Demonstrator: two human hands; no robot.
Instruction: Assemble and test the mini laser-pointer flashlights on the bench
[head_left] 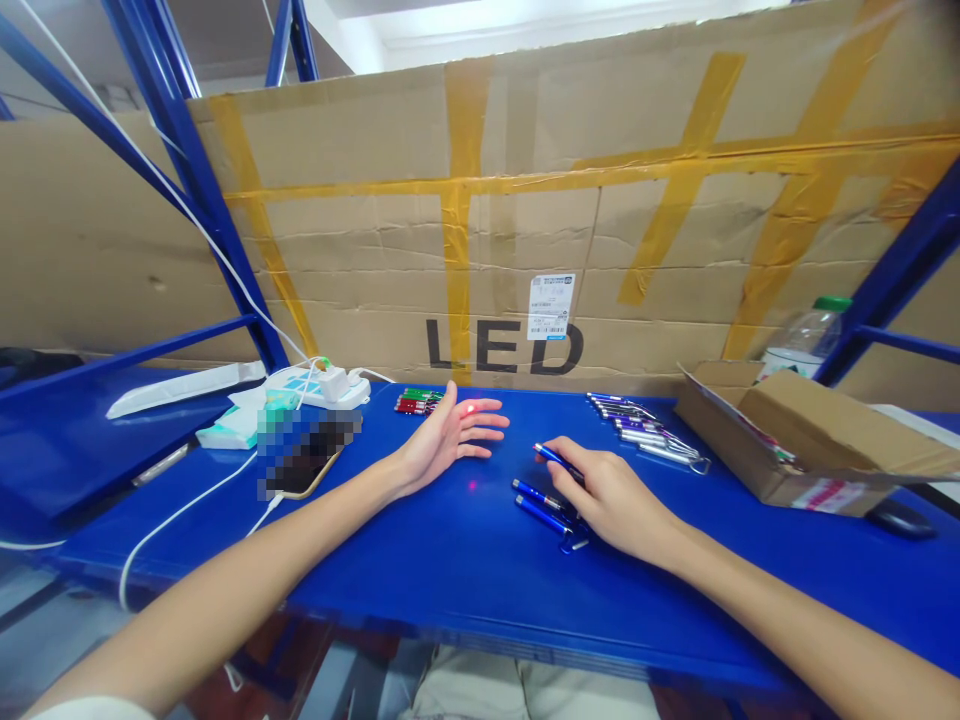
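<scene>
My right hand grips a blue laser pointer, its tip aimed left. A red light spot falls on the fingers of my left hand, which is held up open, palm toward the pointer. Another reddish glow shows on the blue tabletop just below that palm. Beneath my right hand lie two more blue laser pointers, partly covered by it. Green and red pens of similar shape lie behind my left hand. Farther right, a row of dark, purple and silver ones rests on the table.
At right stands an opened cardboard box, with a green-capped bottle behind it and a dark mouse-like object beside it. On the left are a phone, a tissue pack, a white power strip and cables. Large cardboard backs the table.
</scene>
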